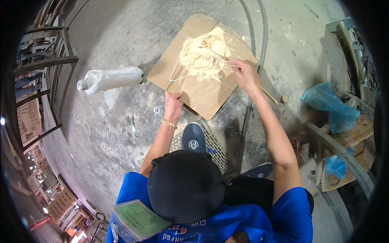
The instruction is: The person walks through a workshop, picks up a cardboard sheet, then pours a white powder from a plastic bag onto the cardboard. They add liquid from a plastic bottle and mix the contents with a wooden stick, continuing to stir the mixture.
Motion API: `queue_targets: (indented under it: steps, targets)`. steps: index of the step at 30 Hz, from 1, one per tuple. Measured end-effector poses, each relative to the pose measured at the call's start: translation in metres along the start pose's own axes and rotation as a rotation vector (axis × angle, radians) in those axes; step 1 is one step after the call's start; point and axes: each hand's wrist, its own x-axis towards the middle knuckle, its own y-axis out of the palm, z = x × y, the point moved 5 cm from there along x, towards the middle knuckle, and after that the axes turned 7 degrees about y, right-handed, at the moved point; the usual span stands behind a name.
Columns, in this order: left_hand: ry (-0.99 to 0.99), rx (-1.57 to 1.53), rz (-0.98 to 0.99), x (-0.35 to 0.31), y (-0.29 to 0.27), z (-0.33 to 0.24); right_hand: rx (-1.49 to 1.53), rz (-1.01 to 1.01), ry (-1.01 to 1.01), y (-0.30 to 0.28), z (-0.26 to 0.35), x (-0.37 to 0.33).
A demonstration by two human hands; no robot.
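Note:
A sheet of brown paper (202, 99), perhaps a flattened bag, lies on the floor with a heap of pale yellow powder (202, 60) on it. My left hand (173, 103) grips the paper's near-left edge. Over the right side of the paper, my right hand (244, 77) is closed on a thin stick (221, 58) whose far end lies in the powder. Beyond my right wrist a wooden rod (269, 96) shows; I cannot tell whether it is the same stick. A bent white strip (171, 77) touches the heap's left side.
A white plastic bottle (113, 79) lies uncapped on the left, near a small green-and-white item (133, 126). On the right are a round cap (284, 98), a blue plastic bag (330, 105) and curved frame pieces (340, 154). Hoses (263, 32) run behind the paper.

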Motion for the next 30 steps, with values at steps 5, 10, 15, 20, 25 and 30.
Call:
queue_targets:
  steps: [5,10,15,20,25,30]
  targets:
    - [0.012,-0.014,-0.004,0.003,-0.004,0.0,0.021,0.112,-0.129,0.025,0.019,-0.014]
    - [0.022,-0.016,0.043,0.006,0.004,0.006,-0.093,0.184,-0.084,0.023,0.001,-0.014]
    - [0.024,-0.016,0.026,0.003,-0.008,0.001,-0.165,0.267,0.219,-0.025,-0.009,0.002]
    - [-0.006,-0.008,-0.022,0.002,-0.003,0.001,-0.062,0.069,0.003,-0.059,-0.024,0.013]
    - [0.01,-0.024,0.019,0.002,0.007,0.001,0.065,-0.07,0.066,-0.034,-0.048,0.007]
    - [0.023,-0.008,0.003,0.003,-0.002,0.0,0.166,-0.017,0.004,0.026,-0.011,-0.008]
